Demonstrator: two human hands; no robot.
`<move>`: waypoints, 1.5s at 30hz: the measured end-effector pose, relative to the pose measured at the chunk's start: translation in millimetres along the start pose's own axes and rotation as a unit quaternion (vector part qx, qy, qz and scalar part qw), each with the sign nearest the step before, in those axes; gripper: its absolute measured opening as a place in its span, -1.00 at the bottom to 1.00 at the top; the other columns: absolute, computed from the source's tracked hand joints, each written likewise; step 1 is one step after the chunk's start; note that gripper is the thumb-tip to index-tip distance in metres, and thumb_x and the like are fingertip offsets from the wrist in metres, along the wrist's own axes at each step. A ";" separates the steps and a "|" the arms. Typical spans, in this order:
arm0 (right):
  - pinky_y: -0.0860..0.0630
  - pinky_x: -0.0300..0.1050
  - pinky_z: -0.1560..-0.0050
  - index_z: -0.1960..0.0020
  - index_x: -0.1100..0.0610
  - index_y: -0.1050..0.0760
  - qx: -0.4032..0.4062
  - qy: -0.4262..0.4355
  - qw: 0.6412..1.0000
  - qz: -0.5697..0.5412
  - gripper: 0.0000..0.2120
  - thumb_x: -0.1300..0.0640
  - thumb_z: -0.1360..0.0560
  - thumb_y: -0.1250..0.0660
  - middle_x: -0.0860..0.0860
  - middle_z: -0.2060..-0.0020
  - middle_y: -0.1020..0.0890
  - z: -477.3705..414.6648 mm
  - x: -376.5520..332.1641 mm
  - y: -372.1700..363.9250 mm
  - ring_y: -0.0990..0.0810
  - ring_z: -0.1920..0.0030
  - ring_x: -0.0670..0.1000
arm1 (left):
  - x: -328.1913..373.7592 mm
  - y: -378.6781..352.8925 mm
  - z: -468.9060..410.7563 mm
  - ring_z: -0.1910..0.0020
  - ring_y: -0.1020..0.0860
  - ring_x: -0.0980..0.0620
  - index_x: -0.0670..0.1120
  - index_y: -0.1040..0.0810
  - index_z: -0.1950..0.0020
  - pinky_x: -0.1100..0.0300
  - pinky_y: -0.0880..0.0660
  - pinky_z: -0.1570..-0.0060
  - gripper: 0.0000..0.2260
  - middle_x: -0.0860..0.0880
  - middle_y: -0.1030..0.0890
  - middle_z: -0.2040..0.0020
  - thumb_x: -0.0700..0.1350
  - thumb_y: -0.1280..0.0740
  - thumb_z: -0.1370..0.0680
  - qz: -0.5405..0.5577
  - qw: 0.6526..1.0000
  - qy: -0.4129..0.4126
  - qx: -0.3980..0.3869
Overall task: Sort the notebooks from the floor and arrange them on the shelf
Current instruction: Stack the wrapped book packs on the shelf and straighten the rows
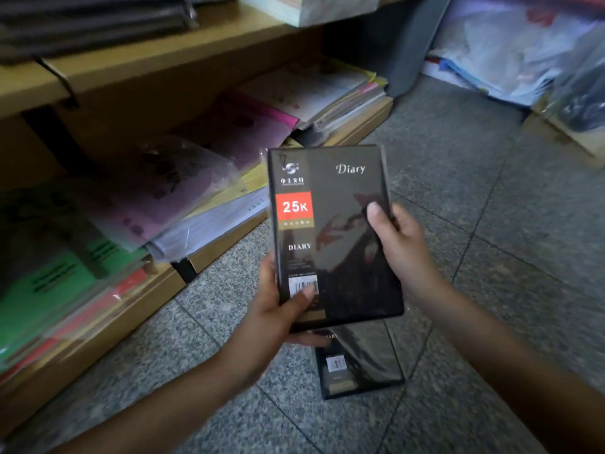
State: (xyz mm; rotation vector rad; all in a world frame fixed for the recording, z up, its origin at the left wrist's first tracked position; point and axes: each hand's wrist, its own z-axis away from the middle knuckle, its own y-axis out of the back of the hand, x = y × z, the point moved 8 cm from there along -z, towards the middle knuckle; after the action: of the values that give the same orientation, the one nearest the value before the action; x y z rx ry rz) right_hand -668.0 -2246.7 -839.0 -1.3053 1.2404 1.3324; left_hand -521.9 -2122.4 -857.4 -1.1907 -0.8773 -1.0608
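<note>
My left hand (275, 314) grips the black diary (343, 257) at its near left corner, and my right hand (401, 247) clasps its right edge. I hold it above the floor (474, 224), over a second diary (363, 365) lying there, with the shelf (98, 335) to the left

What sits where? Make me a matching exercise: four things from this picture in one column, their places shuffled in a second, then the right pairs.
Things
1. held diary
2. second diary
3. green booklets
4. dark folders

Places
a. on the upper shelf, top left of the view
b. lying on the floor, below the hands
c. gripped by the left hand and the right hand
d. on the bottom shelf, far left

Pairs: 1-c, 2-b, 3-d, 4-a
</note>
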 end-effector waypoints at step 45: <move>-0.36 -0.05 -0.18 -0.29 -0.03 -0.44 -0.022 0.487 0.820 0.299 -0.63 0.12 -0.49 -0.28 -0.08 -0.15 -0.46 -42.8 -240.2 -268.1 -0.40 -0.18 -0.01 | 330.7 168.8 22.0 -0.17 -0.54 -0.06 0.02 -0.55 -0.25 0.11 -0.48 -0.02 -0.67 0.01 -0.57 -0.24 0.11 -0.22 -0.57 -0.634 0.559 -0.200 0.495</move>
State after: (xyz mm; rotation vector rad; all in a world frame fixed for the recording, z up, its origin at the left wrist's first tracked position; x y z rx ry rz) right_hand -380.5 -2242.4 -618.2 -1.7982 2.4985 1.0606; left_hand -265.1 -2150.2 -589.8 0.4526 -2.4498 -0.9760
